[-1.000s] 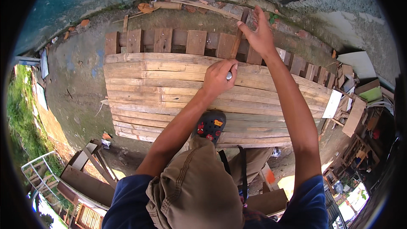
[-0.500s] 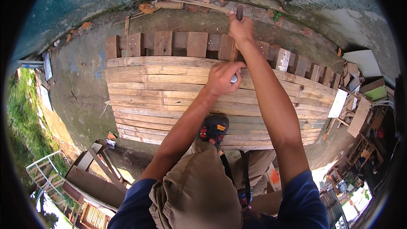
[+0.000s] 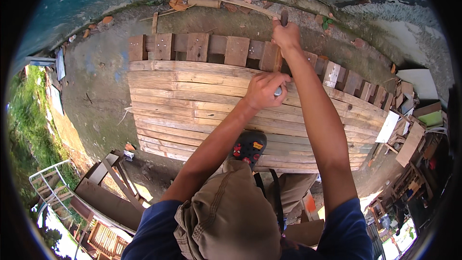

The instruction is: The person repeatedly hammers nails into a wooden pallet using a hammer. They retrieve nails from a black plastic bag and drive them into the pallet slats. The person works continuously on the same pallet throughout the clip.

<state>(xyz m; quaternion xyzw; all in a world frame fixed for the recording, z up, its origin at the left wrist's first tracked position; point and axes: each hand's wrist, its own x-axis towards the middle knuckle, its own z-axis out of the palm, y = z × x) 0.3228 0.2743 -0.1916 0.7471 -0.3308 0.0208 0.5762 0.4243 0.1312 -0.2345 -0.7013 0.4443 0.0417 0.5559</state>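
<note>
My right hand (image 3: 286, 34) has come up and back toward twelve o'clock since a second ago, when it lay spread out flat on the far slats; now it is balled tight round a dark wooden handle (image 3: 284, 18), and I judge that is a hammer raised for a blow, though its head is out of sight behind my fist. My left hand (image 3: 262, 90) has barely shifted: it sits on the boards at the centre, fingers curled and pinched on a small grey metal piece (image 3: 277, 92), likely a nail, held at the spot where the long boards meet the cross slats. So the change reads to me as set-up done, strike pending. The panel (image 3: 192, 106) under me is a run of long pale bamboo-like strips, ridged and weathered, laid side by side from nine o'clock to three. Along its far edge at twelve stand short squarish reddish-brown wooden slats (image 3: 198, 46), rough-sawn, dotted with nail heads. My dark shoe (image 3: 249, 147) with red marks rests on the strips at six o'clock. Beyond, bare grey concrete ground (image 3: 96, 82) with scraps, and a stack of offcut wood blocks (image 3: 409, 96) at three o'clock.
</note>
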